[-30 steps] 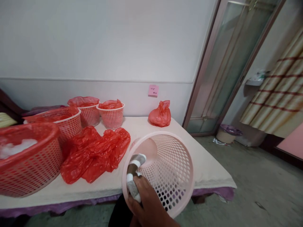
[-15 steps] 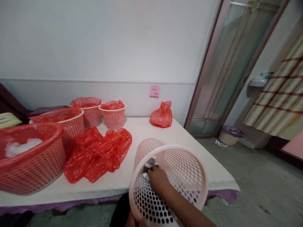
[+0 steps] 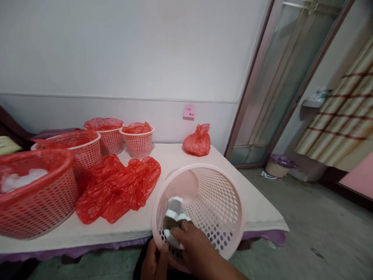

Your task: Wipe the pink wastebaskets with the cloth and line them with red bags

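A pale pink mesh plastic basket (image 3: 201, 167) is tilted with its mouth toward me at the table's front edge. My left hand (image 3: 154, 260) is closed on its lower left rim. Reaching into the mouth, my right hand (image 3: 192, 241) is closed on a crumpled grey and white cloth-like piece (image 3: 174, 212); its exact kind is unclear. The basket's inside looks bare around that piece. To the left of the basket, a crumpled red plastic bag (image 3: 119, 190) lies on the white-covered table (image 3: 169, 155).
Several baskets lined with red bags, including a large one (image 3: 37, 198) holding white material and a small one (image 3: 136, 144), stand at left. A tied red bag (image 3: 198, 142) sits at the back below a pink note (image 3: 189, 111). A bin (image 3: 278, 167) stands on the floor.
My right hand has drawn the grey and white piece from deep inside the basket toward its mouth. The basket has shifted slightly left, its mouth turned more toward me.
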